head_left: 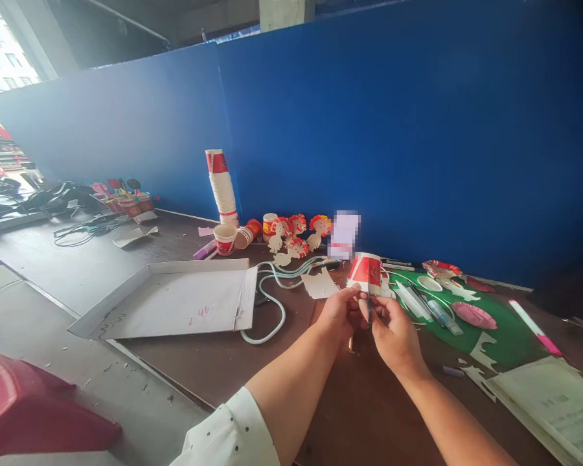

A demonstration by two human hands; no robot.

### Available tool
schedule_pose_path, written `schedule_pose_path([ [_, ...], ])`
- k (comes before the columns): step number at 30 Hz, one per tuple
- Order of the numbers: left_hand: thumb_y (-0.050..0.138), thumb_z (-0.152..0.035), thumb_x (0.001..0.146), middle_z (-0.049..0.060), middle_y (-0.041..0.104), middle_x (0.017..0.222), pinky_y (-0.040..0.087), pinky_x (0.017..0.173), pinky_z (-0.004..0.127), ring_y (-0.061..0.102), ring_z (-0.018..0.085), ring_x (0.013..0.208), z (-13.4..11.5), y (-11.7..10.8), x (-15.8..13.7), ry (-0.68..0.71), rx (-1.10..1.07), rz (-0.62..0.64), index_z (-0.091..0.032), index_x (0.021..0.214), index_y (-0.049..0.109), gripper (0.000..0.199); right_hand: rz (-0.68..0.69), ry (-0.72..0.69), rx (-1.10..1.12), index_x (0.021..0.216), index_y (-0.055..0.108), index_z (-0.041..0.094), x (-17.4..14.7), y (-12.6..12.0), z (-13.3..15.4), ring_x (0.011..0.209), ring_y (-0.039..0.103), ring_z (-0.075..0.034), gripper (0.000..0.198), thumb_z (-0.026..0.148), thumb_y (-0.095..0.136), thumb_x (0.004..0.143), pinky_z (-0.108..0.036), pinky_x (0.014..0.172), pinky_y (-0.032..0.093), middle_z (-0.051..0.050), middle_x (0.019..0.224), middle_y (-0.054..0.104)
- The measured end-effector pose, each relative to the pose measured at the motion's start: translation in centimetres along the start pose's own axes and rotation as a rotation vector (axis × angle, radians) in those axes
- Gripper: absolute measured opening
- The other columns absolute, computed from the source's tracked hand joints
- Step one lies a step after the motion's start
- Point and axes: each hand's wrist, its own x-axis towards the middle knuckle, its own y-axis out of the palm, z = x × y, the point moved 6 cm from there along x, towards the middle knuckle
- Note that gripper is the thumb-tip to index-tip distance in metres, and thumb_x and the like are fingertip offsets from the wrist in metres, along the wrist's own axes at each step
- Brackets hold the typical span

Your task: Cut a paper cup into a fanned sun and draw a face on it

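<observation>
A red and white paper cup (367, 269) is held up in front of me over the dark table. My left hand (339, 315) is closed on the cup's lower left side. My right hand (396, 329) is closed round a pair of scissors (368, 304), whose dark blades point upward against the cup. The fingers partly hide the scissors' handles. Behind the cup, to the left, stand several lion-shaped paper figures (317, 234) with red fringed manes. A cut piece of white paper (319, 285) lies left of the cup.
A tall stack of paper cups (218, 181) stands by the blue partition (393, 116). A shallow white cardboard tray (184, 298) lies to the left, beside a pale cable (279, 317). A green mat (505, 340) with pens and scraps is at right. A red stool (34, 408) stands lower left.
</observation>
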Motion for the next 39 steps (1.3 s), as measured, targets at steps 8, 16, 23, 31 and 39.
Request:
schedule_pose_path([
  [8, 0.065, -0.037, 0.074, 0.000, 0.052, 0.049, 0.030, 0.040, 0.023, 0.044, 0.010, 0.039, 0.2, 0.3, 0.0, -0.001, 0.046, 0.013, -0.014, 0.063, 0.055, 0.028, 0.004, 0.000, 0.040, 0.097, 0.059, 0.020, 0.1, 0.0, -0.2, 0.067, 0.068, -0.021, 0.041, 0.056, 0.060, 0.078, -0.032, 0.061, 0.054, -0.008, 0.082, 0.072],
  [16, 0.060, -0.032, 0.079, 0.001, 0.053, 0.050, 0.029, 0.039, 0.024, 0.047, 0.012, 0.041, 0.4, 0.3, 0.1, 0.002, 0.003, 0.042, -0.013, 0.064, 0.055, 0.025, -0.005, -0.016, 0.016, 0.096, 0.058, 0.021, 0.0, 0.0, 0.0, 0.065, 0.067, -0.021, 0.039, 0.056, 0.061, 0.078, -0.032, 0.059, 0.054, -0.007, 0.079, 0.071],
  [23, 0.059, -0.037, 0.082, -0.005, 0.039, 0.045, 0.027, 0.036, 0.020, 0.033, 0.007, 0.036, 0.1, 0.6, -0.2, -0.056, -0.104, 0.079, -0.015, 0.060, 0.049, 0.033, 0.007, 0.021, 0.076, 0.093, 0.056, 0.021, 0.2, 0.1, -0.2, 0.054, 0.063, -0.018, 0.042, 0.058, 0.063, 0.074, -0.032, 0.056, 0.052, -0.005, 0.074, 0.070],
  [31, 0.050, -0.017, 0.086, -0.003, 0.040, 0.057, 0.024, 0.036, 0.010, 0.031, 0.001, 0.040, -0.5, 0.2, 0.4, -0.041, -0.384, 0.101, -0.011, 0.063, 0.047, 0.024, 0.033, 0.016, 0.119, 0.092, 0.056, 0.021, 0.0, 0.1, 0.0, 0.051, 0.061, -0.016, 0.044, 0.060, 0.064, 0.073, -0.031, 0.055, 0.050, -0.004, 0.076, 0.070],
  [39, 0.053, -0.011, 0.084, -0.003, 0.039, 0.060, 0.028, 0.038, 0.009, 0.035, 0.001, 0.043, -0.6, 0.0, 0.6, -0.023, -0.393, 0.082, -0.011, 0.067, 0.048, 0.018, 0.042, 0.057, 0.165, 0.092, 0.056, 0.020, 0.0, 0.2, -0.4, 0.048, 0.058, -0.015, 0.045, 0.059, 0.065, 0.072, -0.029, 0.049, 0.048, -0.004, 0.073, 0.068],
])
